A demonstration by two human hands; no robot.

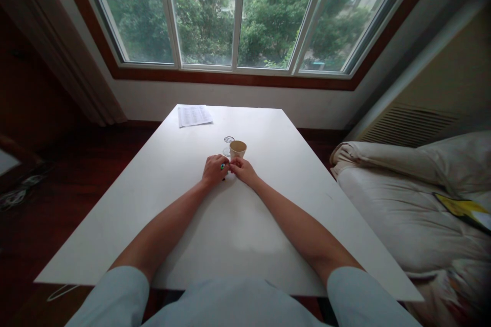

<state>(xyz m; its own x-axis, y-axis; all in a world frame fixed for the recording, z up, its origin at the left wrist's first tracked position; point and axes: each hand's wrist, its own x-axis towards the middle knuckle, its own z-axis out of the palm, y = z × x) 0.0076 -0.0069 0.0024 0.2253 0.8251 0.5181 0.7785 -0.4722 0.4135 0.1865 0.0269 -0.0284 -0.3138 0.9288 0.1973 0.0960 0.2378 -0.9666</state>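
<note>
My left hand point(215, 168) is closed around a small dark item with a green part point(222, 166), too small to make out further. Its dark lower end pokes out under the palm. Against it, fingertips nearly meeting, my right hand point(244, 170) is pinched; whatever it holds is hidden. Just beyond both hands a brown-lined paper cup point(238, 148) stands upright, its base partly covered by my right hand. Behind the cup's left side lie a small clear round piece with a dark outline point(229, 139) and a second clear disc-like piece point(226, 152).
Both forearms rest over a white table point(153, 204). Printed sheets point(194, 116) lie at its far left corner. Past the far edge is a wide window point(238, 67). A padded pale seat point(383, 209) with a yellow item point(464, 208) stands to the right.
</note>
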